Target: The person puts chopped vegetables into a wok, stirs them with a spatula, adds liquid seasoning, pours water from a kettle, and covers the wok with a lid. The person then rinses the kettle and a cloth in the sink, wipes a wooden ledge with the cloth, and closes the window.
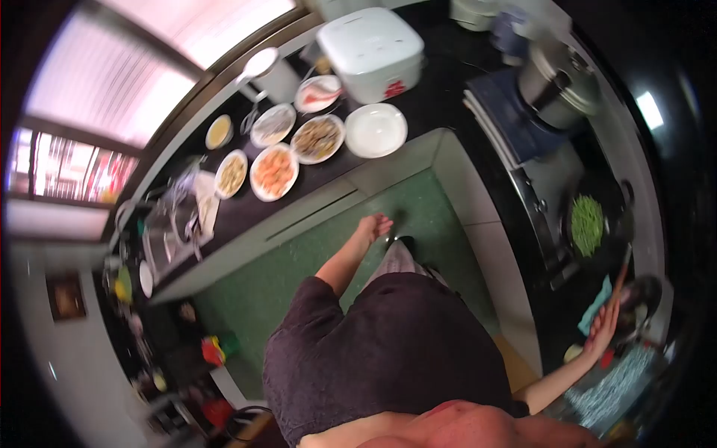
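At three o'clock, the person's right hand (600, 330) grips a long brown stick (619, 284). Thin green vegetables (587, 225) lie in a round black pan (616, 216) at two o'clock. The left hand (373, 227) hangs half-open, seemingly empty.

A dark counter (442, 93) bends from left to right. Its far run bears a white cooker (370, 46), a white plate (376, 131) on the cooker's near side, a pitcher (276, 78) and six filled dishes (255, 175). A teal cloth (595, 308) lies at near right.
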